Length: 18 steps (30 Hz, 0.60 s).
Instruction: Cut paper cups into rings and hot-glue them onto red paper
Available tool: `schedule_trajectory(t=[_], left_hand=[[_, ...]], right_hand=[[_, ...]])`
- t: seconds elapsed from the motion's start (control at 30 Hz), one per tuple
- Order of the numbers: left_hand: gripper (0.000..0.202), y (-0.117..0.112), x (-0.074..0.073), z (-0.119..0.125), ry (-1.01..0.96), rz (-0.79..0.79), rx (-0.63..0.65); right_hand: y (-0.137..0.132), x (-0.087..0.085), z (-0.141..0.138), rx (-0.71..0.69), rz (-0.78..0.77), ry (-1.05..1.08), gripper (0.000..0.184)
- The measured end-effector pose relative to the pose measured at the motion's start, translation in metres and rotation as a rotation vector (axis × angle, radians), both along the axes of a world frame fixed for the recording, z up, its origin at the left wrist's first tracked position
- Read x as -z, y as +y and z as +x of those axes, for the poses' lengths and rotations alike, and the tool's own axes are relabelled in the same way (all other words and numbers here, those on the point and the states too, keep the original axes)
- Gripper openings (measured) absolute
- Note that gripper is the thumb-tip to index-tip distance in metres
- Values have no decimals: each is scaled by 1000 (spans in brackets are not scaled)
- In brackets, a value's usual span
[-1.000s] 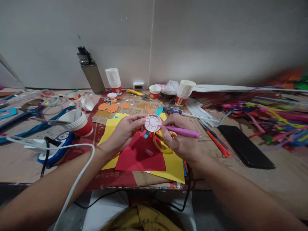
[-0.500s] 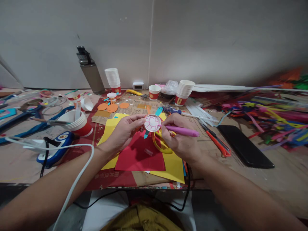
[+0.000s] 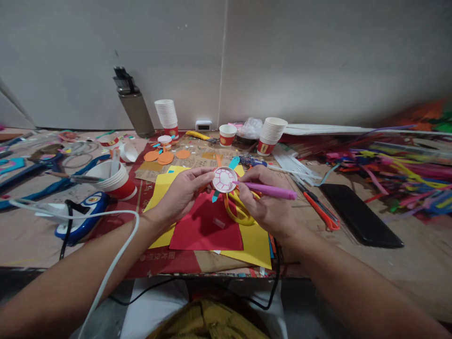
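Pinched in my left hand (image 3: 187, 190) is a round white paper cup base (image 3: 225, 180) with a purple shell-like pattern of lines on it. Teal paper pieces (image 3: 233, 163) and an orange strip stick out around its edge. My right hand (image 3: 263, 197) grips a purple marker pen (image 3: 271, 190), its tip close to the disc's right side; whether it touches I cannot tell. Below the hands lie a red paper sheet (image 3: 206, 230), yellow paper (image 3: 254, 252) and yellow-handled scissors (image 3: 243, 212), partly hidden by my right hand.
Stacked paper cups (image 3: 271, 134) stand at the back, with a bottle (image 3: 136, 106) at the left. Orange paper discs (image 3: 165, 157) lie behind my left hand. To the right are a utility knife (image 3: 323, 209), a black phone (image 3: 360, 214) and colourful strips (image 3: 416, 179). A white cable (image 3: 120, 245) crosses my left forearm.
The marker's tip has shifted slightly, drawing back from the disc's right edge toward its face, and the pen's rear end sits a little further right. The left hand keeps its hold.
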<state>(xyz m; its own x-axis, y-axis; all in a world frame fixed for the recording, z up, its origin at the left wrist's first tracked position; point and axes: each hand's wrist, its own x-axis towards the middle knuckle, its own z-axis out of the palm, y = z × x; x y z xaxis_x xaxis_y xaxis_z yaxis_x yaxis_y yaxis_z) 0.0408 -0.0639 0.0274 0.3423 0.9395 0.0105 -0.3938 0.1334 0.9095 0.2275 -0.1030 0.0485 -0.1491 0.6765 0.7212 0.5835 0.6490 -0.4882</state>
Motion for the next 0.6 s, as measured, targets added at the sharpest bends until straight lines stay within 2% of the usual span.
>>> schedule_trajectory(t=[0.6], left_hand=[[28, -1, 1, 0, -8, -11, -3]], right_hand=[[1, 3, -1, -29, -11, 8, 4]])
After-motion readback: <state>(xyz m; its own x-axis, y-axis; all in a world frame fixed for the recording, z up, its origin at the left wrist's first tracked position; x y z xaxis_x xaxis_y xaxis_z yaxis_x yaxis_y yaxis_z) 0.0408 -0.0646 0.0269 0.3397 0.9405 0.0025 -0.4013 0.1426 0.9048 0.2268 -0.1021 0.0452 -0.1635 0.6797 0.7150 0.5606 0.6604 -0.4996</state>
